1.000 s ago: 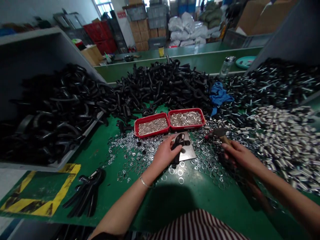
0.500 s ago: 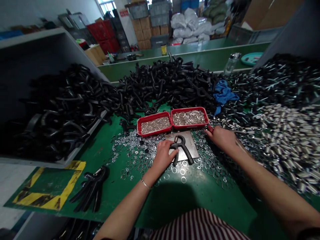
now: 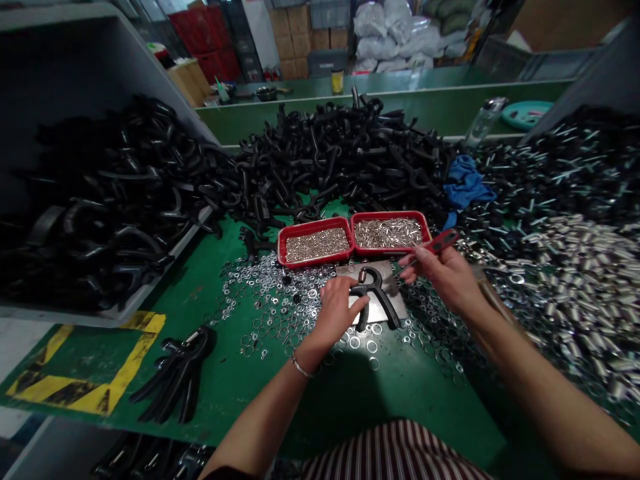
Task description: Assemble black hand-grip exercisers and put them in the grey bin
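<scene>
Black curved plastic part (image 3: 375, 293) under left hand (image 3: 337, 312) on steel plate (image 3: 390, 280).

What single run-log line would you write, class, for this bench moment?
left hand: on black hand grip, on steel plate | right hand: holding red-handled tool

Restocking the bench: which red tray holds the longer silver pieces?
The right-hand red tray: its silver pieces are longer than the fine, small ones in the left-hand tray.
</scene>
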Demonstrator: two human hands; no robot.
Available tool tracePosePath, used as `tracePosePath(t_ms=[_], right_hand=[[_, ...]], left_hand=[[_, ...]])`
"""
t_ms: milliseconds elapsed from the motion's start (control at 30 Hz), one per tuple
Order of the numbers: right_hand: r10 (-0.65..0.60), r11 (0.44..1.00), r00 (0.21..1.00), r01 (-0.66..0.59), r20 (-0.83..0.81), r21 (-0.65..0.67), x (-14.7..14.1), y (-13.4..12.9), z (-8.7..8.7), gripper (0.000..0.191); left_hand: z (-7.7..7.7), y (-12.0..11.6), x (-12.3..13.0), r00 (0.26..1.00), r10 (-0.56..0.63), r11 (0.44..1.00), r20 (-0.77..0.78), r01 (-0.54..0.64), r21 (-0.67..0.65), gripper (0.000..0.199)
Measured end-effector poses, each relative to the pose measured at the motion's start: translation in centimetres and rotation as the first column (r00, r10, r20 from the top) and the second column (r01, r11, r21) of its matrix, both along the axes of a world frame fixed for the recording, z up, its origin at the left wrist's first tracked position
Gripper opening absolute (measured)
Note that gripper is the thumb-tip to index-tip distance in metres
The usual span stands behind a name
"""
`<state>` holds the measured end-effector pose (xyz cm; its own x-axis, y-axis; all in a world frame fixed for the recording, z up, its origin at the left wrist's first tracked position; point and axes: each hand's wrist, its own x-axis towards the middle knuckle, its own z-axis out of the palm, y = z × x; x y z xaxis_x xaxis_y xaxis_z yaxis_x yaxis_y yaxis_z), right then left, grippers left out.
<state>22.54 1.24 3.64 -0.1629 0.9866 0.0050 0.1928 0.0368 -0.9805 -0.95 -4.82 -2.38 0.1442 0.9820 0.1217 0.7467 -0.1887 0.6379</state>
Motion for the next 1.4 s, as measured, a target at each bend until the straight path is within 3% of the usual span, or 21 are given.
tracePosePath(t_ms=[100, 300, 667, 767, 900, 967, 1067, 1200, 1267, 1400], right_hand=[[-0.022, 0.997, 0.996, 0.016, -0.082, -0.076, -3.2, -0.3, -2.1, 0.04], [-0.041, 0.997, 0.998, 0.044, 0.043, -0.066, -5.3, -0.4, -4.7, 0.04], [-0.045, 0.995, 0.996, 0.051, 0.073, -0.089, -5.4, -0.2, -5.0, 0.037], [0.001, 1.0, 0.976, 0.001, 0.218, -0.011, -5.2, -0.7, -4.6, 0.033], [0.076, 0.978, 0.872, -0.161, 0.484, 0.136, -5.4, -0.4, -3.7, 0.035], [0.155, 0.977, 0.912, -0.198, 0.38, 0.078, -6.0, 0.7, -3.2, 0.037], [0.282, 0.953, 0.959, -0.278, 0.025, -0.117, -6.7, 2.8, -2.7, 0.045], [0.189, 0.949, 0.919, -0.262, -0.345, -0.178, -5.9, 3.2, -2.5, 0.044], [0.117, 0.977, 0.933, -0.17, -0.341, -0.13, -4.9, 2.2, -3.0, 0.036], [0.013, 0.997, 0.985, -0.025, -0.172, -0.07, -3.5, -0.1, -4.5, 0.029]], left_hand=[[0.1, 0.2, 0.0, 1.0, -0.004, 1.0, 0.0, 0.004, -0.015, 0.034], [-0.1, 0.6, 0.3, 1.0, 0.026, 0.998, 0.009, -0.025, -0.053, 0.044], [-0.7, 0.7, 0.3, 0.998, 0.053, 0.998, 0.042, -0.052, -0.02, 0.043], [-0.6, 0.6, 0.2, 0.998, 0.039, 0.999, 0.044, -0.038, -0.024, 0.043], [-0.6, 0.6, 0.1, 0.999, 0.016, 1.0, 0.036, -0.015, -0.021, 0.047], [-0.6, 0.6, 0.1, 1.0, 0.013, 0.999, 0.027, -0.012, -0.03, 0.047], [-0.5, 0.7, 0.2, 1.0, 0.016, 0.998, 0.023, -0.015, -0.055, 0.045], [-0.4, 0.9, 0.1, 0.999, 0.012, 0.996, 0.047, -0.008, -0.083, 0.044], [-0.4, 0.9, 0.0, 0.998, 0.017, 0.996, 0.058, -0.011, -0.094, 0.043], [-0.4, 0.8, -0.1, 0.998, 0.024, 0.994, 0.057, -0.018, -0.107, 0.044]])
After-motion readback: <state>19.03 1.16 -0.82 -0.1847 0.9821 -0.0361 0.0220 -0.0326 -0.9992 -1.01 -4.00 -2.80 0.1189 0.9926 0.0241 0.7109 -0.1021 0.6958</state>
